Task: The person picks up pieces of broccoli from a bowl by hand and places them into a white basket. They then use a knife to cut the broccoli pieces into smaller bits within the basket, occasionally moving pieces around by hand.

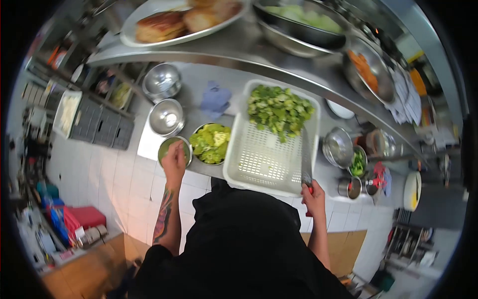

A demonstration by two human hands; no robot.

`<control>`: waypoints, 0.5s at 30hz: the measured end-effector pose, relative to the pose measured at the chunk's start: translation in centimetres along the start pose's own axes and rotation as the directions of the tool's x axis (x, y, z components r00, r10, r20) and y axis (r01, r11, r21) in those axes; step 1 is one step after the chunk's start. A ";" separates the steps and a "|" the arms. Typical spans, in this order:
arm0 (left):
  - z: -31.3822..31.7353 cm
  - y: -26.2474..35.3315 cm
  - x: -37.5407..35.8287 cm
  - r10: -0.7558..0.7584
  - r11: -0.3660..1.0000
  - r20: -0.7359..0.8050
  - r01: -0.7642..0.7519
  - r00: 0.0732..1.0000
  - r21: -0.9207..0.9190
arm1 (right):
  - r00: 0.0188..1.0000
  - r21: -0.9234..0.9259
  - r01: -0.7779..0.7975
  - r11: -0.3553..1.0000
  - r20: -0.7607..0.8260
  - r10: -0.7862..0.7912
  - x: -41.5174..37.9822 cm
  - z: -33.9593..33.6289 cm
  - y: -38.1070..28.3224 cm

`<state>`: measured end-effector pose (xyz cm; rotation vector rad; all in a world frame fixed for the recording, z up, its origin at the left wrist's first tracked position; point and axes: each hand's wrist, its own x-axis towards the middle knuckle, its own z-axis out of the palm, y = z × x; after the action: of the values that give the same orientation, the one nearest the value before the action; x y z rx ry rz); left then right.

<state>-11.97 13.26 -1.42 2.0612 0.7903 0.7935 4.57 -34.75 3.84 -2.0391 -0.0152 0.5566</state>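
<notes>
My right hand (313,198) is wrapped round the red handle of a knife (306,162), whose long blade points away from me along the right side of a white perforated crate (230,162). Chopped green broccoli (281,110) is heaped in the far part of the crate. My left hand (174,157) is closed over a small metal bowl (188,145) with something green inside. Whether its curled fingers hold anything is hidden. Right of that bowl, a second bowl holds yellow-green florets (211,143).
Two steel bowls (167,117) and a blue cloth (215,99) lie at the left. A steel shelf (219,59) overhangs the counter, bearing a platter (130,31) and pans. To the right are another steel bowl (339,147), cut green pieces (357,163) and small pots.
</notes>
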 end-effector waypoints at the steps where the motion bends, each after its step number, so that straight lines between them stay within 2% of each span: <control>1: 0.0 0.2 -0.2 -0.075 0.994 0.022 0.073 0.997 0.087 | 0.999 0.015 -0.016 1.000 -0.040 0.016 -0.1 -0.1 -0.2; 3: -0.1 0.9 0.2 0.015 0.993 0.032 -0.018 0.999 0.116 | 1.000 0.041 -0.008 0.999 0.024 0.007 -0.3 -0.2 -0.4; 5: -0.4 1.4 0.6 0.099 0.984 0.024 -0.101 0.995 0.149 | 1.000 0.093 -0.012 0.996 0.021 0.010 -1.2 -0.5 -0.9; 7: -0.4 2.0 1.2 0.344 0.903 0.013 -0.335 0.939 0.270 | 0.995 0.177 -0.041 0.983 0.096 0.025 -2.5 -1.2 -2.9; 8: -0.3 2.6 1.2 0.368 0.895 0.031 -0.363 0.929 0.259 | 0.997 0.199 -0.041 0.979 0.071 0.028 -3.3 -1.4 -3.7; 10: -0.1 3.7 1.0 0.308 0.921 0.037 -0.308 0.951 0.239 | 0.993 0.403 0.081 0.912 0.043 -0.107 -4.7 -1.9 -4.8; 12: 0.6 5.0 1.0 0.367 0.895 0.069 -0.373 0.928 0.244 | 0.996 0.436 0.050 0.898 0.043 -0.076 -5.7 -3.0 -4.5; 14: 2.0 7.7 0.3 0.433 0.876 0.086 -0.441 0.897 0.197 | 0.978 0.096 0.203 0.974 0.022 -0.206 -5.4 -3.4 -1.9; 15: 2.9 9.3 -0.1 0.489 0.853 0.087 -0.496 0.868 0.163 | 0.935 -0.023 0.351 0.936 -0.043 -0.352 -5.4 -3.4 -1.0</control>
<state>-7.39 7.23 4.73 2.4820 0.3074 0.9755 1.28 -38.33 8.13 -2.0015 -0.3514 0.2836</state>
